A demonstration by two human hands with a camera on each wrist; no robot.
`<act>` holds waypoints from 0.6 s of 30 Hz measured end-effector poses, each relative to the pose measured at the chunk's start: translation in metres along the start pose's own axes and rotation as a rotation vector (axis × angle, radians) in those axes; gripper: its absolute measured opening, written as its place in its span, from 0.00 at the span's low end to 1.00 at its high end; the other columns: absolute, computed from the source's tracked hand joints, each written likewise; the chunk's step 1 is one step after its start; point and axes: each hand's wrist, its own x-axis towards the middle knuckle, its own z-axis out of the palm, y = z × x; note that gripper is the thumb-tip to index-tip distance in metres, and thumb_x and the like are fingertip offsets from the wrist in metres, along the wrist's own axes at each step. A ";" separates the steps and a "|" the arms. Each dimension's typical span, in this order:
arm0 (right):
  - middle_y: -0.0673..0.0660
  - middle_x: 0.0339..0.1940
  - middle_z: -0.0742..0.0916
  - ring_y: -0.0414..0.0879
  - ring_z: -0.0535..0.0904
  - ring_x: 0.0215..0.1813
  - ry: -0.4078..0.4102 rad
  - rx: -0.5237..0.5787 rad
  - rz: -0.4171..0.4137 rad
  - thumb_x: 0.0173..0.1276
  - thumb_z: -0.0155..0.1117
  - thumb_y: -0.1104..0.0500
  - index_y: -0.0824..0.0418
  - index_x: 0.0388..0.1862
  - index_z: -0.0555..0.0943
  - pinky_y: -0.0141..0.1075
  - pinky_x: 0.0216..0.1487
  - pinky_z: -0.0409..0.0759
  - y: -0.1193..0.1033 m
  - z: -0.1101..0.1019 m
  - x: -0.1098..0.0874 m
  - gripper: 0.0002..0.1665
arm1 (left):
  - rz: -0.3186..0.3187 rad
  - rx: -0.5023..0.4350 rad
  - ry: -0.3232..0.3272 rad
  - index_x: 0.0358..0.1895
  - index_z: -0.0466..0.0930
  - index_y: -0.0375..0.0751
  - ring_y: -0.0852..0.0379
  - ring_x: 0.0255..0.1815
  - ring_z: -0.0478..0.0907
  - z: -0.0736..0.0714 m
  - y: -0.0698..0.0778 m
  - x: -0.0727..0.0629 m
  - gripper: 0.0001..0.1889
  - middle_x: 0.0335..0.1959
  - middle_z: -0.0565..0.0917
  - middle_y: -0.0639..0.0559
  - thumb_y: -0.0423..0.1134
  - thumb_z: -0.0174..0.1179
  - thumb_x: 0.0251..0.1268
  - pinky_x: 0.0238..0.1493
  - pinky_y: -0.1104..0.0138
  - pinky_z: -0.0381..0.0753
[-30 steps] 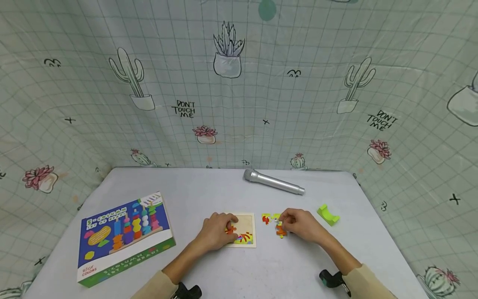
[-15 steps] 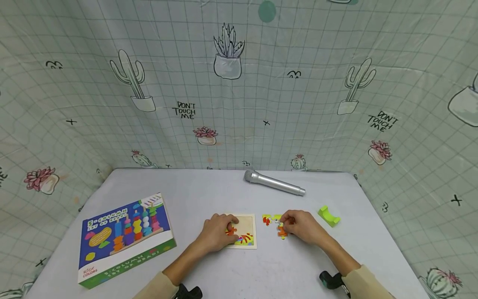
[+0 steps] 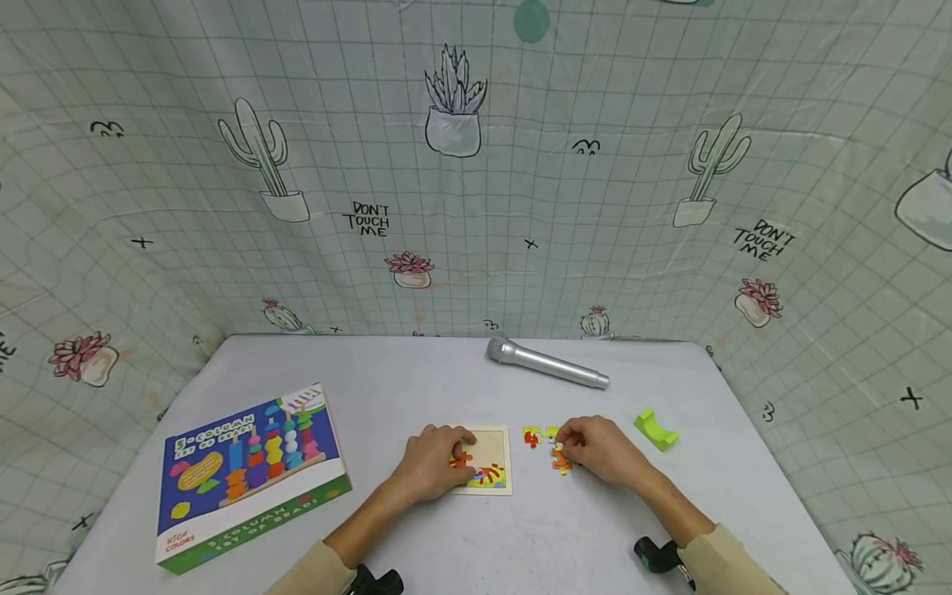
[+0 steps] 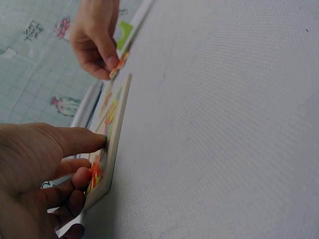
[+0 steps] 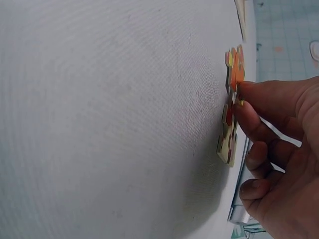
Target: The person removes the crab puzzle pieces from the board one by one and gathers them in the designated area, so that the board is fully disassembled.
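My left hand [image 3: 431,464] lies over the left side of a small square wooden puzzle tray [image 3: 488,445], holding it with thumb and curled fingers. Coloured puzzle pieces [image 3: 488,476] fill the tray's lower part; its upper right shows bare wood. To the right of the tray, my right hand [image 3: 601,449] pinches an orange puzzle piece [image 5: 237,69] between thumb and index finger, low at the tabletop. Beside it lie yellow-green pieces with a red figure [image 3: 531,437], partly covered by the fingers. In the left wrist view, the left thumb [image 4: 87,141] touches the tray's face.
A boxed bead set [image 3: 249,475] lies at the left of the white table. A silver microphone [image 3: 550,364] lies at the back. A bright green curved block [image 3: 656,430] sits right of my right hand. A patterned cloth [image 3: 476,190] hangs behind the table.
Almost nothing differs. My right hand shifts very slightly at the pieces, while the left hand stays on the tray.
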 end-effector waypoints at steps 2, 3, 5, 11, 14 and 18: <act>0.45 0.27 0.81 0.41 0.73 0.32 0.005 -0.012 0.004 0.64 0.67 0.66 0.55 0.37 0.85 0.33 0.34 0.72 0.000 0.001 0.000 0.06 | 0.000 0.000 -0.001 0.50 0.83 0.43 0.59 0.35 0.65 0.000 0.000 0.000 0.19 0.28 0.74 0.59 0.42 0.73 0.55 0.39 0.59 0.62; 0.45 0.27 0.81 0.41 0.73 0.32 0.008 -0.016 0.005 0.64 0.68 0.66 0.55 0.37 0.85 0.33 0.34 0.72 -0.001 0.001 0.000 0.06 | 0.000 -0.001 0.000 0.50 0.83 0.43 0.59 0.34 0.65 0.000 0.000 0.000 0.19 0.28 0.74 0.59 0.42 0.73 0.55 0.39 0.59 0.62; 0.45 0.27 0.81 0.40 0.73 0.32 0.015 -0.023 0.006 0.64 0.68 0.66 0.55 0.38 0.85 0.33 0.34 0.72 -0.001 0.001 0.000 0.07 | 0.001 -0.001 0.000 0.50 0.83 0.43 0.59 0.34 0.65 0.000 0.000 0.000 0.19 0.28 0.74 0.59 0.42 0.73 0.55 0.39 0.59 0.62; 0.44 0.27 0.81 0.40 0.73 0.33 0.037 -0.031 0.021 0.64 0.69 0.65 0.55 0.40 0.84 0.33 0.35 0.72 -0.004 0.001 -0.001 0.08 | 0.000 -0.004 0.001 0.50 0.83 0.43 0.59 0.34 0.65 0.000 0.001 0.000 0.19 0.28 0.74 0.58 0.42 0.72 0.55 0.39 0.59 0.62; 0.43 0.27 0.81 0.40 0.72 0.33 0.044 -0.046 0.026 0.63 0.70 0.65 0.55 0.40 0.84 0.34 0.36 0.71 -0.004 0.001 -0.001 0.08 | 0.001 -0.001 0.001 0.50 0.83 0.43 0.58 0.34 0.65 0.000 0.000 0.000 0.19 0.28 0.74 0.59 0.42 0.72 0.55 0.39 0.59 0.62; 0.42 0.26 0.81 0.41 0.72 0.33 0.050 -0.056 0.025 0.63 0.70 0.65 0.55 0.40 0.84 0.35 0.37 0.71 -0.002 0.002 0.000 0.08 | 0.001 0.002 0.001 0.50 0.83 0.43 0.59 0.34 0.66 0.000 0.000 0.000 0.19 0.28 0.74 0.59 0.42 0.72 0.55 0.39 0.58 0.62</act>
